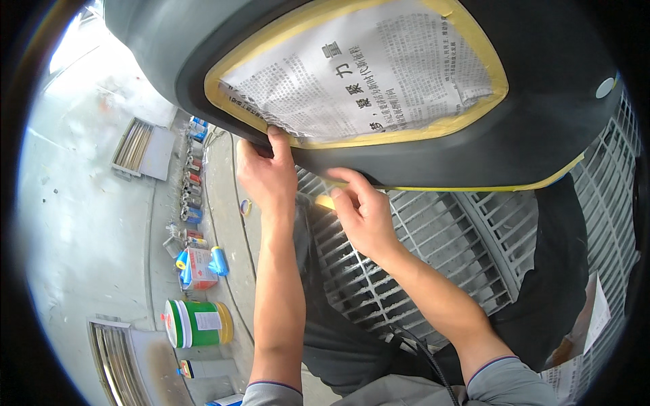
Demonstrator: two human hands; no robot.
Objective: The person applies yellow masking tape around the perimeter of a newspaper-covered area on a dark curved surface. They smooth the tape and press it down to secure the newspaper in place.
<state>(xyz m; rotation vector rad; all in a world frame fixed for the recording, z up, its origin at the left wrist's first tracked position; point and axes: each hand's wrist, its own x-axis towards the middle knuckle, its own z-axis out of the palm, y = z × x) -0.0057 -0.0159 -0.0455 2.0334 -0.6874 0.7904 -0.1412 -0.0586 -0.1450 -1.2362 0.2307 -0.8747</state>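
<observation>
A large dark grey curved panel (420,162), which looks like a car body part, spans the top of the view. Newspaper (352,74) covers an area of it, bordered with yellow masking tape (406,136). My left hand (267,176) pinches the panel's lower rim near the lower-left corner of the masked area, thumb on the face and fingers curled behind. Just below the panel, my right hand (365,216) is closed, with a yellow piece of tape (326,201) by its thumb and fingers. Its index fingertip is blurred near the lower edge.
Metal floor grating (433,243) lies beneath the panel and around my dark-trousered legs. Along the wall at left stand a green and white bucket (196,323), a red and white box (200,267) and several cans. A tape roll (246,207) rests on the concrete floor.
</observation>
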